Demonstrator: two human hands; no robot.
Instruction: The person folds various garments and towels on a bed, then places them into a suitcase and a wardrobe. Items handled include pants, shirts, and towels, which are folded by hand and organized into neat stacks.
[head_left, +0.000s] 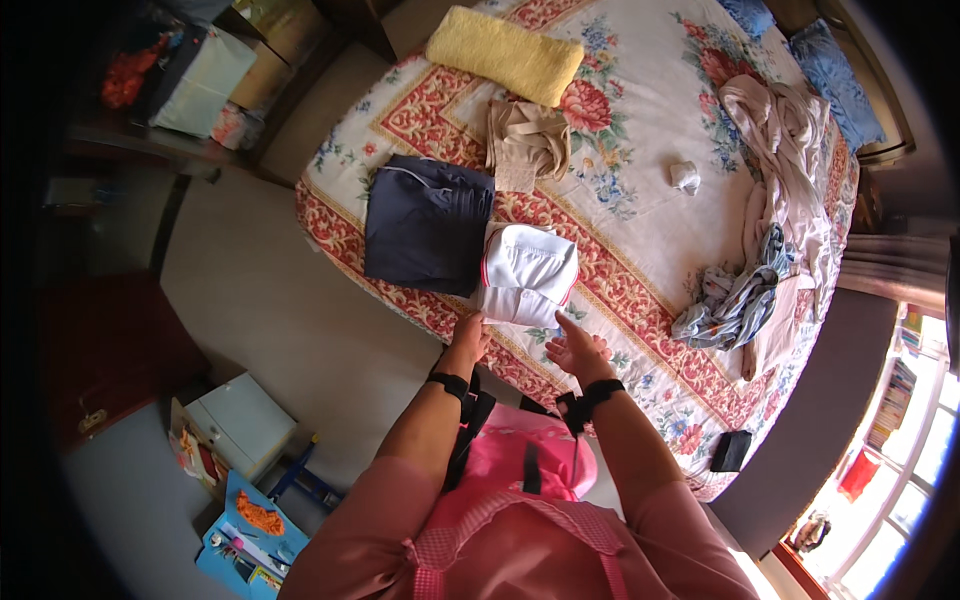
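A folded white polo shirt (529, 270) with red-striped trim lies on the bed, its collar pointing away from me. My left hand (471, 339) is at its near left corner with the fingers partly curled; whether they pinch the fabric is hidden. Beside the near right corner is my right hand (579, 351), palm turned inward and fingers apart, its thumb close to the shirt's edge. Folded dark navy trousers (429, 225) lie directly left of the shirt. Just beyond are folded beige garments (527, 142).
A floral bedspread (645, 247) covers the bed. On it are a folded yellow towel (504, 54), a small white bundle (684, 178), crumpled pale clothes (780, 142), a blue patterned garment (731, 307) and a black item (730, 451). A blue table (251, 536) stands lower left.
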